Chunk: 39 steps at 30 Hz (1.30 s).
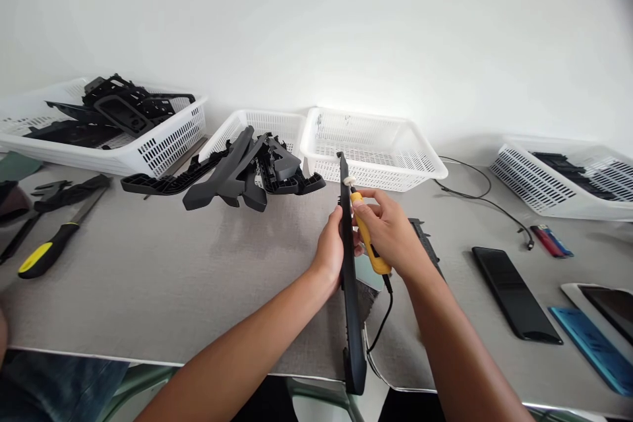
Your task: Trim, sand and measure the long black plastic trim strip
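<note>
A long black plastic trim piece [349, 290] stands on edge in front of me, reaching from the baskets to past the table's near edge. My left hand [330, 247] is wrapped round its middle. In my right hand [383, 224] is a yellow corded rotary tool [372, 244], gripped like a pen. Its pale round polishing head [349, 180] is at the right face of the trim piece, near the far end; whether it touches I cannot tell. A black cord hangs from the tool's lower end. Under the trim piece, a pale green sheet [368, 271] partly shows.
Black plastic parts overhang a small white basket [228, 124]; a white basket [430, 157] stands beside it. Far left is a larger loaded basket [123, 157]. A yellow-black screwdriver [49, 250] lies left. Rightward are a cable [487, 196], a black phone [515, 293] and another basket [524, 175].
</note>
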Tool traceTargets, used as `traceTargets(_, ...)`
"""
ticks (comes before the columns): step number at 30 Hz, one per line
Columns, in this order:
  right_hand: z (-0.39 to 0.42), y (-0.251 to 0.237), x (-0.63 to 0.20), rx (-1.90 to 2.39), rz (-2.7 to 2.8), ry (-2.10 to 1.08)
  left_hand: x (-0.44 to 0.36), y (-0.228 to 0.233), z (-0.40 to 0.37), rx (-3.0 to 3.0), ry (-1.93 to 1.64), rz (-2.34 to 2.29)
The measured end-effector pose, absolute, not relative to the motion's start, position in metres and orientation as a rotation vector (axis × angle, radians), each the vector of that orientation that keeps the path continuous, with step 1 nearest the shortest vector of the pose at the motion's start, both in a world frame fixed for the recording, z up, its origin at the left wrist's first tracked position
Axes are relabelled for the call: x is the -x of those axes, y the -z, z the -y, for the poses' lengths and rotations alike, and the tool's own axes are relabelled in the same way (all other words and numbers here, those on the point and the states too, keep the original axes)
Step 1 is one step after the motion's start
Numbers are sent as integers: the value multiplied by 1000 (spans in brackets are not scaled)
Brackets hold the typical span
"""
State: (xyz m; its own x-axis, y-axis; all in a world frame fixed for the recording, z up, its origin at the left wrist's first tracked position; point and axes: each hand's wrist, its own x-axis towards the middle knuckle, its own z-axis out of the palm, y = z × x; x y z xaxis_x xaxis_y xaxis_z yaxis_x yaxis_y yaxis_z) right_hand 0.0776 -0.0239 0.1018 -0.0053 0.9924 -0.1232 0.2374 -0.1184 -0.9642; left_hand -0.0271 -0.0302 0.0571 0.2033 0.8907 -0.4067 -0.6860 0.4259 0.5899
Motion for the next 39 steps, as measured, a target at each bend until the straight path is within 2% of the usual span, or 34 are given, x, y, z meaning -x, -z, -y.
traceTargets(5, 24, -96, -81, 1420, 1300, -1185, 27, -53, 34, -535, -1180, -860)
traceTargets(11, 47, -91, -87, 1306, 1205, -1277, 24, -52, 46, -693, -1086, -896)
traceTargets(25, 126, -82, -115, 1302, 1021, -1255, 22, -50, 53, -782, -938, -811)
traceTargets(33, 126, -67, -137, 1300, 894, -1269, 28, -50, 50, -826, -673, -637)
traceTargets(39, 125, -64, -147, 1384, 1025, -1176, 27, -53, 55, -891, -630, -672)
